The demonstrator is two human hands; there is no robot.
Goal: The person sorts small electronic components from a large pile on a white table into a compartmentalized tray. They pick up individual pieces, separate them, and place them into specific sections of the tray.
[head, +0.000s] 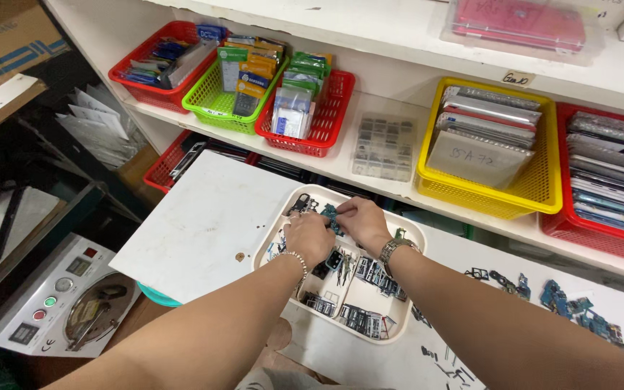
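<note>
Sorting small phone parts right now, I reckon. My left hand [309, 236] is curled loosely over the white divided tray [406, 232], my right hand [362, 221] pinching a little blue part [330, 211] at its top. Tray's full of parts; next I'd need a careful pinch. Yellow basket [536, 189] right of the tray holds flat packets.

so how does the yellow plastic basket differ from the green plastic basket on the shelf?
The yellow plastic basket sits right of centre and holds flat grey and red panels stacked on edge; the green plastic basket sits further left, is smaller, and holds small packaged parts. Both are perforated plastic on the same white shelf.
</note>
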